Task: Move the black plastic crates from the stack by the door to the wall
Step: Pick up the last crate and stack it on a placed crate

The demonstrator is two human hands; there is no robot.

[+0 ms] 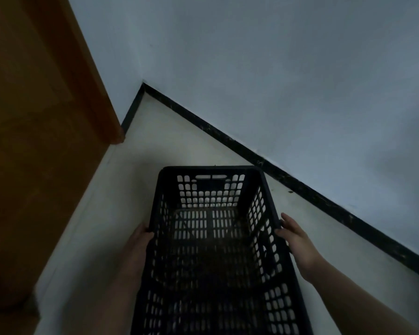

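A black plastic crate with perforated walls and floor fills the lower middle of the head view, its open top facing me and nothing inside. My left hand grips its left rim, thumb over the edge. My right hand presses flat against the outside of the right rim, thumb hooked on the top edge. The crate's far end points toward the room corner, near the black skirting of the wall. Whether the crate rests on the floor or hangs above it is unclear.
A brown wooden door and its frame stand along the left. A pale floor runs to the corner. A black skirting board lines the grey-white wall on the right. The light is dim.
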